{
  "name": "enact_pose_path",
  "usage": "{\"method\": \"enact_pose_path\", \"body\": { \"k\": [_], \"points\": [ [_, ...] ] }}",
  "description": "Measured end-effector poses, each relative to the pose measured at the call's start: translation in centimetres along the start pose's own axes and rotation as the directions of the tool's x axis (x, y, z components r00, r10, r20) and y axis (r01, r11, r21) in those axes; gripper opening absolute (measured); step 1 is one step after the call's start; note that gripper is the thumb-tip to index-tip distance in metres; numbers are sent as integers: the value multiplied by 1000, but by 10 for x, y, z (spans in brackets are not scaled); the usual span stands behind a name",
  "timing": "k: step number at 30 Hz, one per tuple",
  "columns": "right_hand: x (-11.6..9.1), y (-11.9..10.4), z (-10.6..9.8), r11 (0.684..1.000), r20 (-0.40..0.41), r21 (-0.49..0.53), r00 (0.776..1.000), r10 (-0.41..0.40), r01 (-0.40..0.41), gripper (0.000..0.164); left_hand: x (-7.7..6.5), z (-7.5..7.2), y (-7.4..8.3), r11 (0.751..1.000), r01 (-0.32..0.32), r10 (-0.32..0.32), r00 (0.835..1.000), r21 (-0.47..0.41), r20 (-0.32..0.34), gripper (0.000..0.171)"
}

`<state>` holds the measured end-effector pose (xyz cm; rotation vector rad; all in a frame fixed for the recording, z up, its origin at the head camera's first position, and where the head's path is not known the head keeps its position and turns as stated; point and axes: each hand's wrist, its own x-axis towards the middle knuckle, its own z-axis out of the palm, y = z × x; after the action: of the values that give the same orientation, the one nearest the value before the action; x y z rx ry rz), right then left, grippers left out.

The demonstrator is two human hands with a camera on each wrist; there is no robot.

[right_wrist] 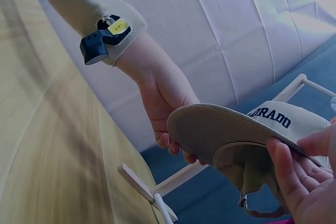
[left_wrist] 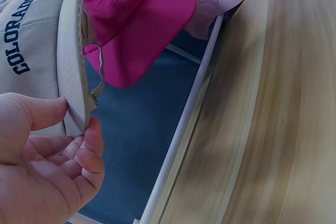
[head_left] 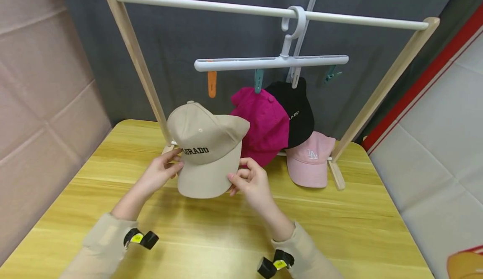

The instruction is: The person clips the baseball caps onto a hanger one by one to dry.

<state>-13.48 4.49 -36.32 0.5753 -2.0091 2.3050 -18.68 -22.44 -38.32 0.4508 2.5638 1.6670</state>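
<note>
A beige baseball cap (head_left: 205,144) with dark COLORADO lettering is held up between both hands, its brim toward me. My left hand (head_left: 162,170) pinches the cap at its left side; in the left wrist view, thumb and fingers of the left hand (left_wrist: 47,156) grip the brim's edge. On the other side, my right hand (head_left: 250,182) pinches the right edge of the brim, as the right wrist view also shows. Just behind hangs a magenta cap (head_left: 264,123) under a teal clip (head_left: 258,81). An orange clip (head_left: 212,84) dangles above the beige cap.
A white hanger (head_left: 271,63) hooks over the white rod (head_left: 211,5) of a wooden-legged rack. From a grey clip (head_left: 296,77) hangs a black cap (head_left: 299,113). The pink LA cap (head_left: 309,161) is by the right leg. Another teal clip (head_left: 331,74) is at the hanger's right end.
</note>
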Motion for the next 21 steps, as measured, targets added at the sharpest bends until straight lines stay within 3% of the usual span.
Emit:
{"method": "enact_pose_path", "body": {
  "k": [11, 21],
  "points": [
    [0, -5, -5, 1000, -16, 1, 999, -29, 29, 25, 6, 7, 3, 998, 32, -30, 999, -50, 30, 54],
    [1, -6, -5, 1000, -38, 7, 999, -20, 20, 24, 11, 9, 5, 999, 36, -35, 999, -5, 37, 53]
  ]
}}
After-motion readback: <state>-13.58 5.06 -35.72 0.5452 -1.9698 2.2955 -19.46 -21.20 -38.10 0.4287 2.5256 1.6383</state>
